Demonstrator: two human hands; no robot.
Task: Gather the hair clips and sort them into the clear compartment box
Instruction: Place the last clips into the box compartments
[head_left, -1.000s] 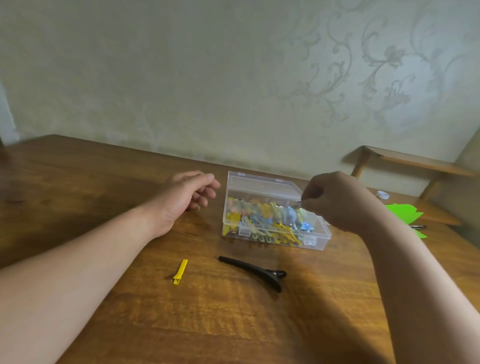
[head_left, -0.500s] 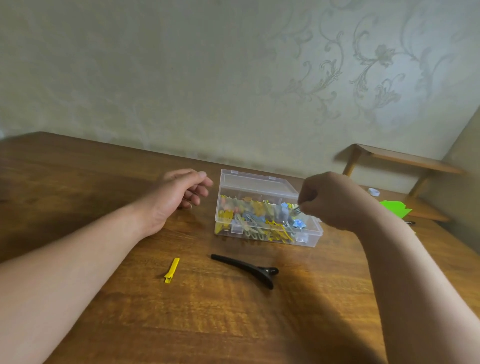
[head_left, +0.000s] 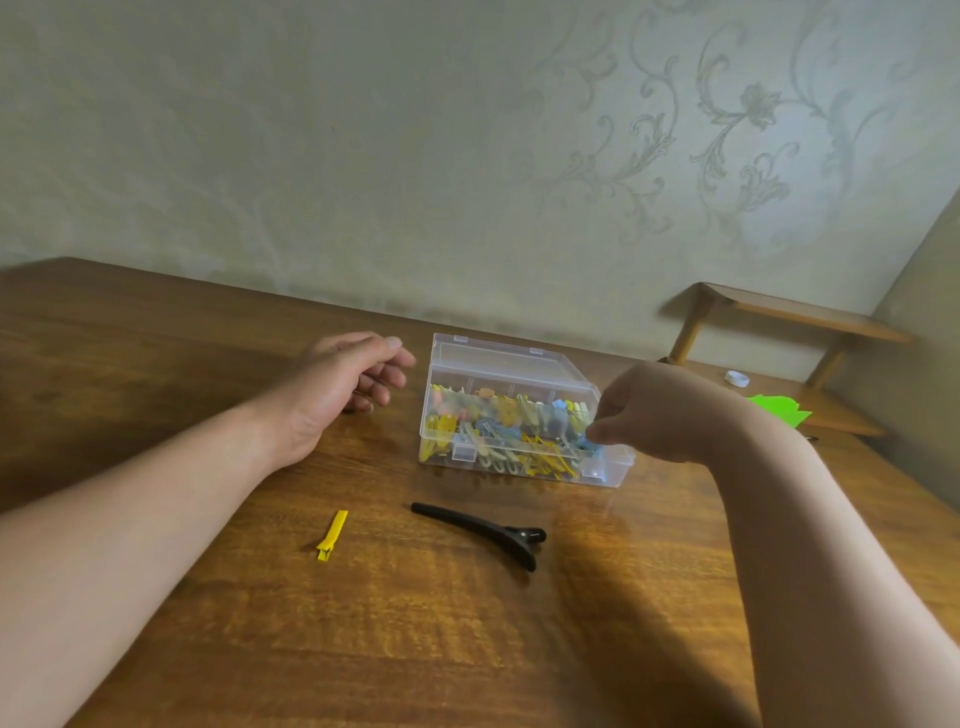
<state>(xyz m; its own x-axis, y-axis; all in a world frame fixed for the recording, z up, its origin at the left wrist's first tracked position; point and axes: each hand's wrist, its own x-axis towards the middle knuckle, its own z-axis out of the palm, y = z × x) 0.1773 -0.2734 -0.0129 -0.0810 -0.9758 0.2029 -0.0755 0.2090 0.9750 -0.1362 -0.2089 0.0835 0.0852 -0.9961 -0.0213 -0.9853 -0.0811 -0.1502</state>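
The clear compartment box (head_left: 511, 358) stands open mid-table, holding several coloured hair clips. My right hand (head_left: 660, 410) hovers over its right end with curled fingers, the fingertips pinching a small blue-tipped clip (head_left: 590, 445) down in the front right compartment. My left hand (head_left: 337, 384) rests on the table just left of the box, fingers loosely curled and holding nothing. In front of the box, a long black clip (head_left: 483, 532) lies on the wood. A small yellow clip (head_left: 332, 535) lies to its left.
A wooden table (head_left: 467, 649) runs to a papered wall behind. At the far right stands a low wooden shelf (head_left: 810, 317), with green paper (head_left: 776, 410) and a white cap (head_left: 736, 379) beside it.
My right hand has dropped from above the box's right end into the front right compartment with the clip. The left hand has stayed beside the box.
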